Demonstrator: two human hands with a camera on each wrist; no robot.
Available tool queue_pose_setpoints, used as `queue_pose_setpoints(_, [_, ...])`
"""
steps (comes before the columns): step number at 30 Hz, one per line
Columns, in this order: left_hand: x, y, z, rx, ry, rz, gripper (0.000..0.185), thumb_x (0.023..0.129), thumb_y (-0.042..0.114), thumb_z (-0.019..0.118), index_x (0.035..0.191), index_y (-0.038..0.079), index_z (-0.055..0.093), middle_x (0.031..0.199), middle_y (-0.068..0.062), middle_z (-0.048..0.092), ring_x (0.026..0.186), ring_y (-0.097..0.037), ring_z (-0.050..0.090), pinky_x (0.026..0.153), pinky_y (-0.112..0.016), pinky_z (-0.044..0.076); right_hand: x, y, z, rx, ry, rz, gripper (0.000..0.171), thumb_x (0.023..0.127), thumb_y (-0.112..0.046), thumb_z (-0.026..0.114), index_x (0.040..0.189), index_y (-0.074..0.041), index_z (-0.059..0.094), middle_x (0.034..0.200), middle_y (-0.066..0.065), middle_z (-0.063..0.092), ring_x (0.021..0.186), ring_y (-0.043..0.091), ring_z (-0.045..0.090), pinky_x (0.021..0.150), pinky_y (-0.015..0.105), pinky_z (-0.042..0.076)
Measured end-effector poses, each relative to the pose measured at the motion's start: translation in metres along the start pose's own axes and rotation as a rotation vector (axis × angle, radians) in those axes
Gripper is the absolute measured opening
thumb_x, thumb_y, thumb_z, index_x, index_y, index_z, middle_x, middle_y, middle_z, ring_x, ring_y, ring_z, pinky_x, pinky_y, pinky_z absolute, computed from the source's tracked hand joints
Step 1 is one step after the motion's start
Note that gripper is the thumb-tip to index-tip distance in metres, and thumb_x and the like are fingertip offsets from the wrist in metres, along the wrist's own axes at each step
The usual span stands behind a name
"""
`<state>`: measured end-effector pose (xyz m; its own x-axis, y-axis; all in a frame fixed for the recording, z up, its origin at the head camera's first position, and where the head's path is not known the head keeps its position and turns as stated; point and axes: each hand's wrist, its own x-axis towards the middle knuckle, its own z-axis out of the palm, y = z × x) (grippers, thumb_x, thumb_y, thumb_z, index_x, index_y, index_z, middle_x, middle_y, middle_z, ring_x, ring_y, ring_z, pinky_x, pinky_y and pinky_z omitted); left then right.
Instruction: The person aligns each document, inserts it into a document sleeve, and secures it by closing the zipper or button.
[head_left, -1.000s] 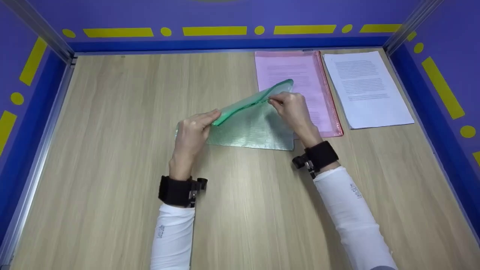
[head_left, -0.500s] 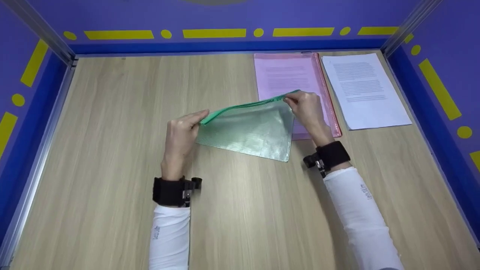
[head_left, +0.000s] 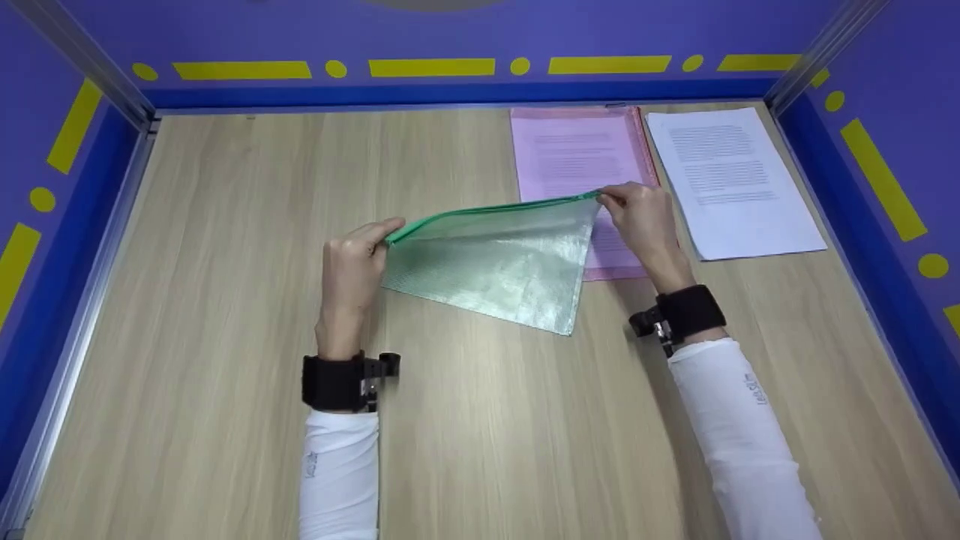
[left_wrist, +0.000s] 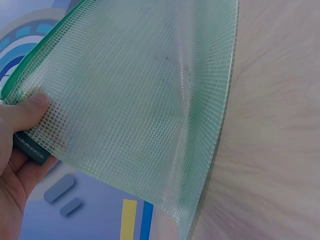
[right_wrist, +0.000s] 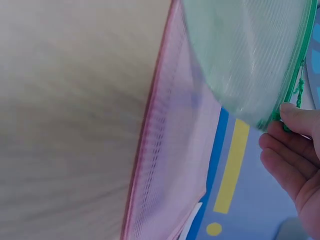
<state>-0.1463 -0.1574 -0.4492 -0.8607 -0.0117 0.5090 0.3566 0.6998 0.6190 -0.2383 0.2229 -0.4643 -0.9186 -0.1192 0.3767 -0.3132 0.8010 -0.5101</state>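
A green mesh zip pouch (head_left: 491,262) is held up off a wooden table (head_left: 225,300) between two hands, its zippered top edge stretched taut and its lower corner hanging just above the tabletop. The pouch's left top corner is pinched by the left hand (head_left: 349,274), thumb pressed flat on the mesh with fingers curled behind. The right end of the zipper edge is pinched by the right hand (head_left: 645,225), fingertips closed on the green strip. A pink zip folder (head_left: 577,150) with a printed sheet inside is seen lying flat behind the pouch, and a white printed paper (head_left: 731,180) is laid just beside it near the right wall.
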Motion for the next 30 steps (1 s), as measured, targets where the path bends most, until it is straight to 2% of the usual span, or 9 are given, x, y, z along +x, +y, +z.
queue_pose_setpoints(6, [0.000,-0.003,-0.005,-0.009,0.015,-0.025,0.030,0.088,-0.016,0.059,0.106,0.000,0.076,0.106,-0.015,0.076,0.101,-0.030,0.074,0.087,-0.038,0.060,-0.001,0.010,-0.006,-0.013,-0.018,0.027,0.015,0.088,-0.007,0.072,0.099,0.003,0.076,0.095,0.023,0.075,0.083,0.037,0.074,0.074,0.046,0.060])
queue_pose_setpoints(16, [-0.002,-0.006,-0.009,-0.019,0.032,-0.055,0.029,0.089,-0.014,0.058,0.107,0.001,0.076,0.106,-0.014,0.076,0.100,-0.028,0.074,0.086,-0.037,0.060,-0.002,0.021,-0.011,-0.035,0.004,0.014,0.015,0.088,-0.008,0.073,0.096,0.003,0.077,0.092,0.023,0.075,0.083,0.039,0.074,0.075,0.048,0.059])
queue_pose_setpoints(24, [0.001,-0.007,-0.009,-0.023,0.025,-0.052,0.029,0.089,-0.013,0.059,0.107,0.002,0.076,0.106,-0.013,0.077,0.101,-0.027,0.074,0.087,-0.037,0.060,-0.004,0.027,-0.016,-0.034,-0.006,0.033,0.014,0.088,-0.006,0.072,0.097,0.004,0.076,0.093,0.024,0.075,0.084,0.041,0.074,0.077,0.050,0.059])
queue_pose_setpoints(30, [0.000,-0.010,-0.011,-0.017,0.057,-0.045,0.030,0.088,-0.015,0.059,0.105,0.002,0.077,0.104,-0.014,0.077,0.099,-0.028,0.075,0.086,-0.037,0.060,-0.006,0.031,-0.019,-0.055,-0.008,0.068,0.014,0.089,-0.006,0.071,0.098,0.004,0.077,0.093,0.023,0.075,0.085,0.040,0.074,0.075,0.051,0.058])
